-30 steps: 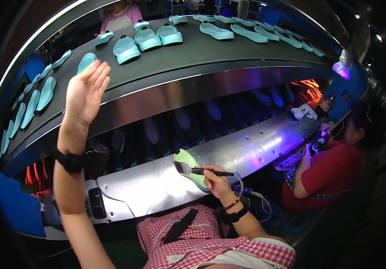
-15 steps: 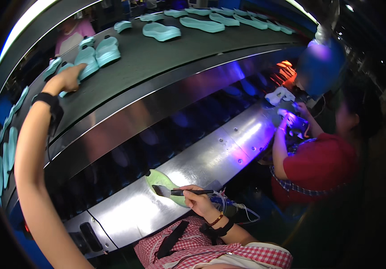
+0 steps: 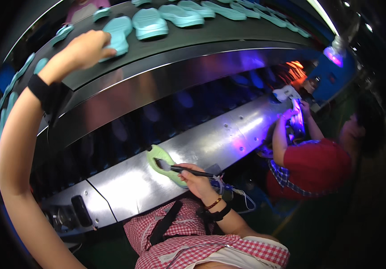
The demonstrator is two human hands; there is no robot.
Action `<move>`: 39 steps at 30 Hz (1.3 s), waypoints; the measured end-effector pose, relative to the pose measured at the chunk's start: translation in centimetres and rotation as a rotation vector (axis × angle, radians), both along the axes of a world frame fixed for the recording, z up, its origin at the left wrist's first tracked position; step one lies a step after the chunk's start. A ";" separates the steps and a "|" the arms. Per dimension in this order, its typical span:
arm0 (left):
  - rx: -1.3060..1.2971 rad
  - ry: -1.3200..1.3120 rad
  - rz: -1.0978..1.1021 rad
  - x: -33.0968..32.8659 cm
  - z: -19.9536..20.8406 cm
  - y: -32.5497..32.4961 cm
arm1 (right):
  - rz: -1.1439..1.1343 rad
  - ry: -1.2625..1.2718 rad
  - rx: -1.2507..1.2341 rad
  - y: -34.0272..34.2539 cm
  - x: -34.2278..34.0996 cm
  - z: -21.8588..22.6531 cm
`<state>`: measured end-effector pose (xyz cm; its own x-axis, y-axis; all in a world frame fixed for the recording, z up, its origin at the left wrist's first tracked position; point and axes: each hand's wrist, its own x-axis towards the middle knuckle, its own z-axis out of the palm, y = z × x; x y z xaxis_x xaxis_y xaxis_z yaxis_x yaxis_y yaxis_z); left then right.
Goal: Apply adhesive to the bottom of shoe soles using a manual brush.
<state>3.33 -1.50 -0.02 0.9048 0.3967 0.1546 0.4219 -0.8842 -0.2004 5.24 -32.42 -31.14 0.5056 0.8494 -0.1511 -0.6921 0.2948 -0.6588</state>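
Note:
My left hand (image 3: pixel 89 48) reaches over the dark conveyor belt (image 3: pixel 188 38), fingers closed at the near edge of a turquoise shoe sole (image 3: pixel 119 36). That sole is slightly raised toward me, and part of my grip is hidden behind the hand. My right hand (image 3: pixel 194 179) holds a brush (image 3: pixel 188 171) by its black handle. The brush's dark bristles rest on the inner face of a pale green shoe sole (image 3: pixel 175 177). This green sole lies on the metal ledge (image 3: pixel 130 186) in front of me.
Several more turquoise soles (image 3: pixel 181 15) lie along the belt. A black slot (image 3: pixel 81 211) is set in the ledge at left. At right a co-worker in red (image 3: pixel 314 166) handles a shoe part under purple light. Orange glow (image 3: pixel 295 71) shows beyond, below a lamp (image 3: pixel 335 54).
The view has shifted. My left hand and the turquoise sole at its fingers sit farther right and higher. The brush has shifted a little on the green sole.

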 end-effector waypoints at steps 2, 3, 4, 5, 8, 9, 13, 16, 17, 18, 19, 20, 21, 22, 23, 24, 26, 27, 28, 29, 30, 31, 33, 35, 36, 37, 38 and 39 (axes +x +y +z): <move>-0.036 -0.161 -0.123 -3.1 -1.6 -0.6 | -0.075 -0.044 -0.037 -0.8 0.3 -0.9; -0.125 -0.266 -0.189 -4.8 -2.3 -1.3 | -0.083 -0.039 -0.057 -1.5 0.6 -1.7; -0.305 -0.415 -0.187 -6.3 -2.7 -4.0 | -0.155 -0.030 -0.055 -1.9 0.5 -1.8; -0.542 -0.669 -0.264 -8.0 -4.1 -4.8 | -0.225 -0.017 -0.054 -2.2 0.2 -1.3; -0.998 -1.751 -0.268 -14.1 -9.1 -9.1 | -0.190 0.001 -0.132 -2.4 -0.1 -1.5; -1.129 -1.804 -0.145 -15.7 -10.0 -10.2 | -0.177 -0.029 -0.144 -2.0 -0.5 -0.7; -2.078 -1.070 -0.005 -20.5 -15.7 -9.9 | -0.222 -0.099 -0.094 -1.3 -0.1 0.6; -2.171 -1.059 -0.086 -23.0 -18.7 -12.2 | -0.310 -0.087 -0.074 -0.1 -0.5 2.7; -2.201 -1.121 -0.165 -24.0 -20.7 -13.2 | -0.299 -0.091 -0.066 0.3 -0.7 3.0; -2.423 -1.098 -0.206 -24.1 -21.0 -15.3 | -0.288 -0.096 -0.060 0.7 -0.5 2.9; -2.570 -1.011 -0.224 -24.0 -22.0 -15.6 | -0.288 -0.105 -0.060 1.1 -0.4 2.5; -2.711 -0.922 -0.247 -23.7 -23.6 -15.5 | -0.286 -0.115 -0.058 1.5 -0.2 2.1; -2.668 -0.906 -0.167 -23.8 -26.1 -15.5 | -0.258 -0.125 -0.034 1.6 -0.2 2.3; -2.564 -0.846 0.070 -23.3 -27.7 -15.2 | -0.230 -0.137 -0.004 1.6 -0.5 2.8; -2.502 -0.891 0.133 -22.5 -29.7 -15.1 | -0.184 -0.150 0.002 1.6 -1.0 3.7; -2.436 -0.924 0.185 -21.2 -31.1 -15.4 | -0.177 -0.147 -0.006 1.6 -1.3 4.3; -2.516 -1.168 0.098 -19.1 -30.8 -17.4 | -0.021 -0.149 0.002 2.0 -2.3 4.7; -2.704 -1.173 -0.131 -18.5 -30.7 -17.6 | 0.022 -0.172 -0.011 2.1 -2.5 4.4; -2.794 -1.269 -0.157 -18.3 -29.9 -18.4 | 0.030 -0.165 -0.015 2.4 -3.0 4.2; -2.771 -1.236 -0.157 -18.2 -29.3 -18.7 | 0.077 -0.239 -0.040 2.9 -3.3 4.1; -2.749 -1.202 -0.161 -18.1 -29.1 -19.0 | 0.124 -0.315 -0.065 3.5 -3.5 4.0; -2.746 -1.210 -0.155 -18.1 -29.3 -19.1 | 0.127 -0.322 -0.077 4.0 -3.7 3.9; -2.735 -1.154 -0.189 -18.1 -29.5 -19.3 | 0.145 -0.339 -0.110 5.1 -3.8 4.1; -2.753 -1.178 -0.198 -17.8 -28.9 -19.5 | 0.142 -0.340 -0.154 6.3 -3.8 4.3; -2.772 -1.202 -0.207 -17.8 -28.7 -19.5 | 0.142 -0.338 -0.154 6.7 -3.9 4.7; -2.772 -1.200 -0.204 -17.7 -29.1 -19.5 | 0.139 -0.455 -0.130 7.0 -4.0 5.2; -2.704 -1.273 -0.150 -17.6 -29.8 -19.4 | 0.135 -0.571 -0.107 7.3 -4.2 5.9; -2.635 -1.342 -0.096 -17.3 -29.6 -19.4 | 0.099 -0.721 -0.101 7.4 -4.8 6.6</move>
